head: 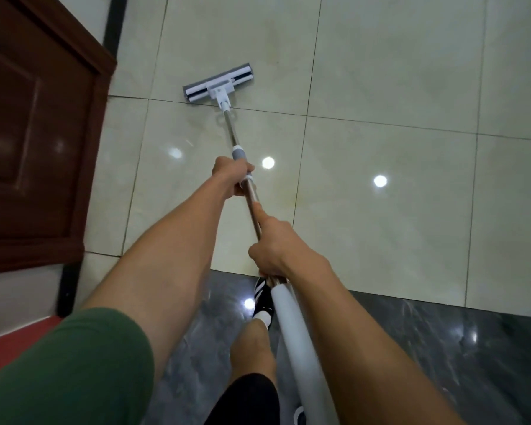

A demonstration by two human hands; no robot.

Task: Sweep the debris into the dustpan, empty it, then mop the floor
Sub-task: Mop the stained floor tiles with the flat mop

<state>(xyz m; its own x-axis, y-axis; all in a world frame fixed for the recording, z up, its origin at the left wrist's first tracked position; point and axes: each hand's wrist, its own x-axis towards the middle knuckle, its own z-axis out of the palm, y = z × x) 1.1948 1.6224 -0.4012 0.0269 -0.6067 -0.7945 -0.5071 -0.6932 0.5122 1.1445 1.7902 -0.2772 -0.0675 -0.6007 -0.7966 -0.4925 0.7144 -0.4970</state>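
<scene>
Both your left hand (232, 176) and right hand (273, 250) grip the mop (218, 84); you look to be mopping the floor (380, 87), with no debris or dustpan visible.

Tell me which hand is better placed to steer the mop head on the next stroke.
Probably the left hand: it grips the mop handle lower, nearer the mop head. The right hand holds higher, by the white grip.

- My only view: head cam, wide-angle, looking fwd and steeply down at the floor (380, 87).
- Forearms close, filling lower frame; no 2nd view to overlap.
</scene>
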